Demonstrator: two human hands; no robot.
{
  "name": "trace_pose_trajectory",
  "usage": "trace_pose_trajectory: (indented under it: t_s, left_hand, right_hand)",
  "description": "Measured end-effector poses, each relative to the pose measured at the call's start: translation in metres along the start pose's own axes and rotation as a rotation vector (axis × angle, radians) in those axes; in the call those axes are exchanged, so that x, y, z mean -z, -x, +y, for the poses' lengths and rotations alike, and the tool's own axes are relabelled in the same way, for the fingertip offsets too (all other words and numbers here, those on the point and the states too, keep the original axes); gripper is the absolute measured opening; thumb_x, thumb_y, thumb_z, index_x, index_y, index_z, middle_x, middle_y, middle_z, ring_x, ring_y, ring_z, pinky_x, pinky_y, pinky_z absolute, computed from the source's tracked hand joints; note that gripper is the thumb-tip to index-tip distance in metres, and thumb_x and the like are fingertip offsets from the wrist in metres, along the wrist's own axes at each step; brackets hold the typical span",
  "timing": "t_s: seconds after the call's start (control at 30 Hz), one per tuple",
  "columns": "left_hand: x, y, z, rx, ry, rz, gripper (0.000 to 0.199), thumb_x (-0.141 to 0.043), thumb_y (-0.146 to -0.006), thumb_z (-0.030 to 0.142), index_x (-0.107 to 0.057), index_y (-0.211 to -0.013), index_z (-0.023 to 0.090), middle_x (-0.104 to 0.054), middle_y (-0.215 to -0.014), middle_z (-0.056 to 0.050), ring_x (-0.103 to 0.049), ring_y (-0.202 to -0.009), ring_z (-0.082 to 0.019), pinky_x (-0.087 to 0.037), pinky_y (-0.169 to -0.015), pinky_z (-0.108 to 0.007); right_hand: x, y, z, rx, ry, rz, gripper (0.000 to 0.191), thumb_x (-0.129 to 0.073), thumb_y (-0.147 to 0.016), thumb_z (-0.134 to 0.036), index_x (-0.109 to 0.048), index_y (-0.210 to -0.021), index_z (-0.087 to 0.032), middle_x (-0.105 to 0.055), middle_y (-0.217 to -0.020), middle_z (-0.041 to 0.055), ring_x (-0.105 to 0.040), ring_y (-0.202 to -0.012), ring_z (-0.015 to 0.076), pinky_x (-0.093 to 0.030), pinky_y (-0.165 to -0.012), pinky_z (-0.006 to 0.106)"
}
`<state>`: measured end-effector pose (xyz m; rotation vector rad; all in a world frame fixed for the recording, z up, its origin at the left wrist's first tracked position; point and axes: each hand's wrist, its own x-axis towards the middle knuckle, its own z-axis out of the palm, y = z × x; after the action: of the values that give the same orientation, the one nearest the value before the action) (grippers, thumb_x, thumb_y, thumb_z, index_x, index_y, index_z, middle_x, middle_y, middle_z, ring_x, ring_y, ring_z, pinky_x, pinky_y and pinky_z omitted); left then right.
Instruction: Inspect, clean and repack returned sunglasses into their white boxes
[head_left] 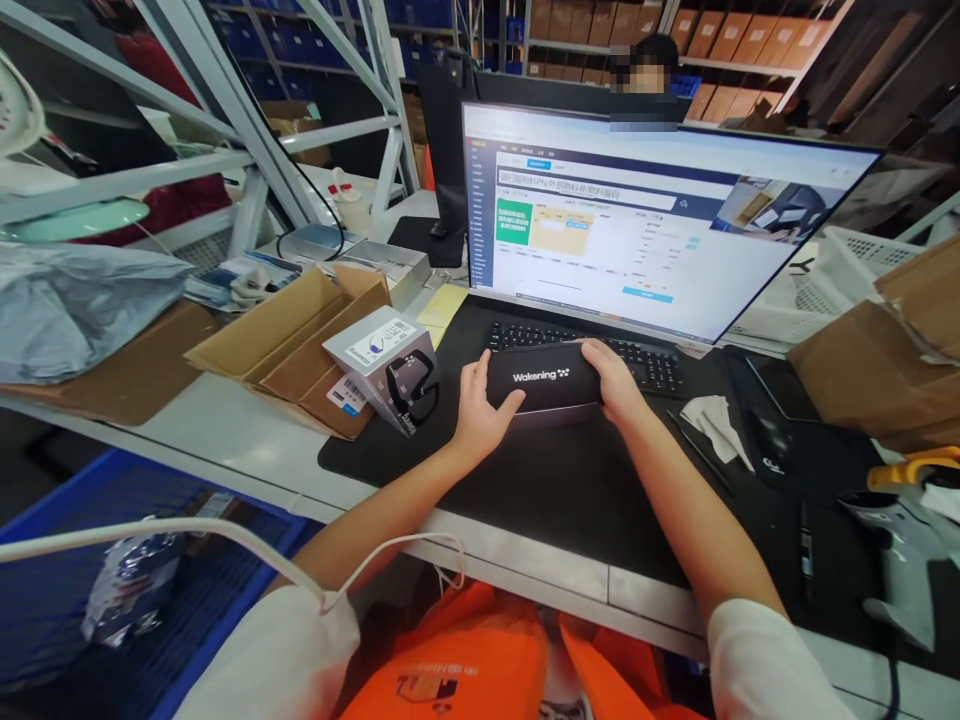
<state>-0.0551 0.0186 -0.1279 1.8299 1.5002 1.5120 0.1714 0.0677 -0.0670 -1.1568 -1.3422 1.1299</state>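
Observation:
A black glasses case (551, 385) marked "Wakening" is held level between my two hands over the black desk mat (465, 480). My left hand (480, 405) grips its left end, thumb along the front. Around the right end, my right hand (611, 380) is closed, with some fingers hidden behind the case. Just behind the case lies the keyboard (660, 368). Left of my left hand stands a grey printed box (375, 350) showing a pair of glasses. It leans against an open cardboard box (281, 345).
A wide monitor (570, 270) stands behind the keyboard. To the right lie a white cloth (716, 425), a mouse (769, 435), a pen (805, 550) and a barcode scanner (900, 560). A blue crate (247, 570) sits below the desk's left edge. Another person is beyond the monitor.

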Motion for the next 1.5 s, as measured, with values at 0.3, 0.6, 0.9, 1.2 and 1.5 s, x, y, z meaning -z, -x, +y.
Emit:
trace_pose_trajectory:
  t_s: [0.3,0.6,0.9,1.2,1.5]
  left_hand:
    - [-0.016,-0.006,-0.024,0.178,0.080,-0.003,0.026,-0.060,-0.094,0.038,-0.060,-0.113,0.020,-0.048,-0.143,-0.015,-0.044,-0.143,-0.030,-0.029,-0.124,-0.054]
    - [-0.005,-0.015,-0.022,0.333,0.253,-0.176,0.053,-0.074,-0.080,0.024,-0.059,-0.131,0.021,-0.060,-0.138,-0.012,-0.056,-0.134,-0.028,-0.036,-0.122,-0.051]
    - [0.021,-0.018,0.002,-0.201,-0.080,-0.183,0.032,-0.066,-0.089,0.029,-0.069,-0.120,0.020,-0.063,-0.140,-0.014,-0.050,-0.143,-0.032,-0.039,-0.120,-0.057]
    - [0.132,-0.033,0.024,-0.148,-0.465,0.459,0.044,-0.072,-0.085,0.045,-0.068,-0.122,0.021,-0.049,-0.147,-0.017,-0.027,-0.151,-0.044,-0.018,-0.124,-0.065]
    - [0.150,-0.013,0.027,-0.273,-0.426,0.000,0.036,-0.075,-0.082,0.042,-0.076,-0.114,0.026,-0.052,-0.136,-0.012,-0.049,-0.135,-0.035,-0.040,-0.115,-0.056]
  right_hand:
    - [-0.002,-0.028,0.023,-0.053,0.257,-0.164,0.049,-0.054,-0.090,-0.062,-0.073,-0.113,-0.023,-0.070,-0.126,0.0047,-0.061,-0.120,0.0285,-0.043,-0.111,0.045]
    - [0.008,-0.018,0.017,-0.014,0.668,-0.327,0.033,-0.049,-0.098,-0.038,-0.075,-0.114,-0.023,-0.070,-0.127,0.0087,-0.061,-0.122,0.0316,-0.042,-0.112,0.049]
    - [-0.021,0.040,0.009,0.203,1.179,-0.453,0.088,-0.060,-0.092,-0.067,-0.037,-0.162,-0.020,-0.032,-0.165,0.0196,-0.035,-0.148,0.0441,-0.029,-0.119,0.064]
    - [-0.023,0.054,0.003,0.312,1.362,-0.516,0.102,-0.080,-0.079,-0.056,-0.035,-0.163,-0.021,-0.047,-0.151,0.0242,-0.048,-0.134,0.0439,-0.039,-0.110,0.061]
    - [0.025,0.079,0.023,0.445,1.077,-0.221,0.093,-0.073,-0.082,-0.059,-0.039,-0.160,-0.020,-0.049,-0.144,0.0207,-0.050,-0.132,0.0408,-0.045,-0.109,0.057]
